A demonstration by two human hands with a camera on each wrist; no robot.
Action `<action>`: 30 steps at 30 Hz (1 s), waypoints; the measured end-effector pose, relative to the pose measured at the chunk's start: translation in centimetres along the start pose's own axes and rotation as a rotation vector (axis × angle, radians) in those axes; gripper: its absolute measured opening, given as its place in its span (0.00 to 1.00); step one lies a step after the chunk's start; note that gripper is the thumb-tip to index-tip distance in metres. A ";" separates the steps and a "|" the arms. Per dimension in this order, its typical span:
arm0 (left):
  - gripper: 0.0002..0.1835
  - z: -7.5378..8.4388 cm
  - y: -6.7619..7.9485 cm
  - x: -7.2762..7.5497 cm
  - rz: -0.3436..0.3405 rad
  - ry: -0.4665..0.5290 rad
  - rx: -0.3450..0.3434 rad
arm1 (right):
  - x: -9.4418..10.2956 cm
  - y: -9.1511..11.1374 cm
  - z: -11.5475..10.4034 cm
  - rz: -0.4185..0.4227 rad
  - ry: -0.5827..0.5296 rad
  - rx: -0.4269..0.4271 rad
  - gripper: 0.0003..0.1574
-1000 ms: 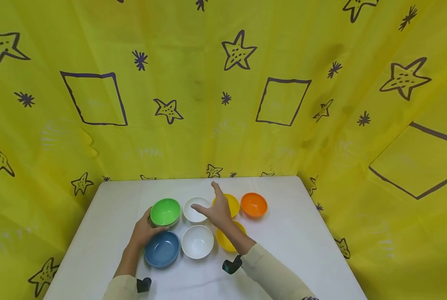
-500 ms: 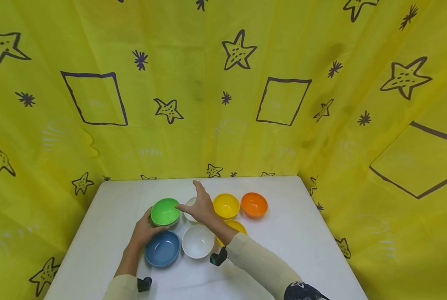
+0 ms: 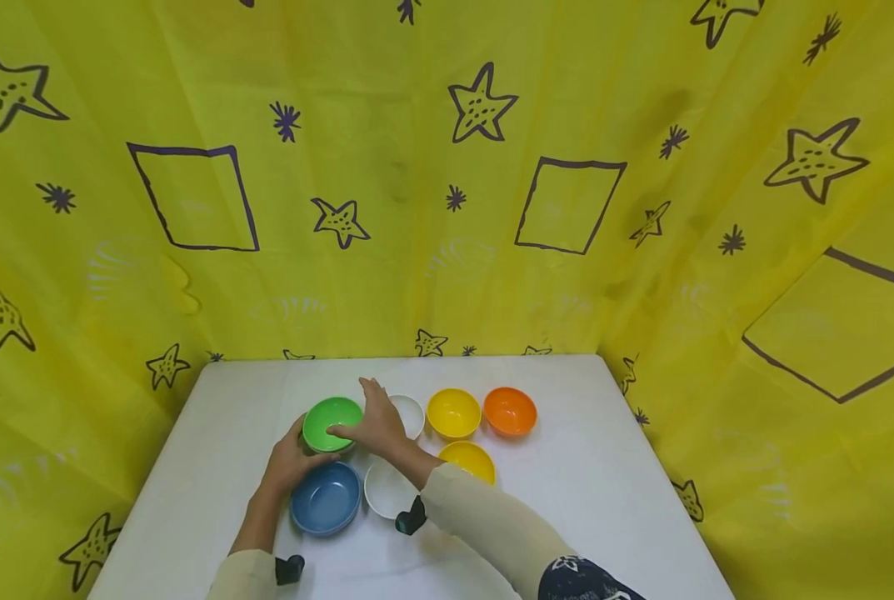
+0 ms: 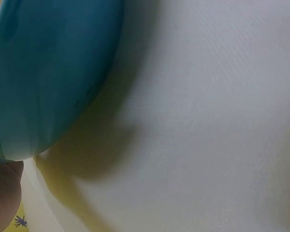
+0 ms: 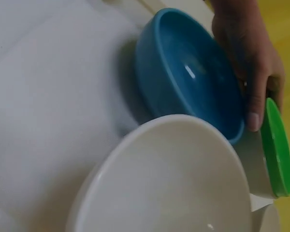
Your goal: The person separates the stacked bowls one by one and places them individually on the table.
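A green bowl (image 3: 319, 412) sits nested in a white bowl (image 5: 251, 164) at the table's left. My left hand (image 3: 287, 461) grips this pair from the left side, its thumb along the white bowl's wall in the right wrist view. My right hand (image 3: 381, 429) reaches over from the right with thumb and fingers spread; the thumb overlaps the green bowl's inside in the head view. Just in front stands a blue bowl (image 3: 325, 498), which fills the corner of the left wrist view, near a bit of my left hand (image 4: 5, 195).
Another white bowl (image 3: 412, 417) stands behind my right hand, and one more white bowl (image 3: 387, 490) is beside the blue one, partly under my right arm. Two yellow bowls (image 3: 454, 413) and an orange bowl (image 3: 510, 412) are further right. A yellow curtain (image 3: 387, 283) surrounds the white table (image 3: 589, 467).
My right hand has moved left from over the yellow and white bowls to the green bowl. My left hand has stayed around the nested pair, and the bowls have not moved.
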State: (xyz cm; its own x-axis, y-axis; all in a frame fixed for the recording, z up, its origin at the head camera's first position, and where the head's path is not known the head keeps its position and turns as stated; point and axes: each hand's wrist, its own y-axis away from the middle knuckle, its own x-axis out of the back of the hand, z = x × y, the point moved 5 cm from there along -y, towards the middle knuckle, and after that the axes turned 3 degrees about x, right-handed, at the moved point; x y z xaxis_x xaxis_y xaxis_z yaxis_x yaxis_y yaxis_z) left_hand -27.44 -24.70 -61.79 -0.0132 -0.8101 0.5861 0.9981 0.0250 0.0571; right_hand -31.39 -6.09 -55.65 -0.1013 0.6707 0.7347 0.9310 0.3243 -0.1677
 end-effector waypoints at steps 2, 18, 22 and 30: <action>0.59 -0.1 0.1 -0.1 0.001 -0.003 0.002 | -0.6 -0.1 0.1 -0.029 0.039 -0.002 0.69; 0.57 -0.1 -0.1 -0.1 0.007 0.032 -0.023 | -1.6 -0.9 0.1 -0.097 0.314 0.047 0.70; 0.56 -0.1 -0.1 -0.2 0.015 0.037 -0.035 | -1.9 -1.1 0.1 -0.115 0.330 0.038 0.70; 0.54 -0.2 -0.2 0.0 0.046 0.025 -0.060 | -1.9 -1.1 -0.4 -0.140 0.319 0.060 0.71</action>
State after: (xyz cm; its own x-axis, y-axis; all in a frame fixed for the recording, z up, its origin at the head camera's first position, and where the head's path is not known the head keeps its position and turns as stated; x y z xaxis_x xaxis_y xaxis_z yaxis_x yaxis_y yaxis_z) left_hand -27.65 -24.85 -61.93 0.0340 -0.8235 0.5664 0.9994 0.0284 -0.0187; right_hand -32.04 -7.95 -56.58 -0.1032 0.3776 0.9202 0.8925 0.4435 -0.0819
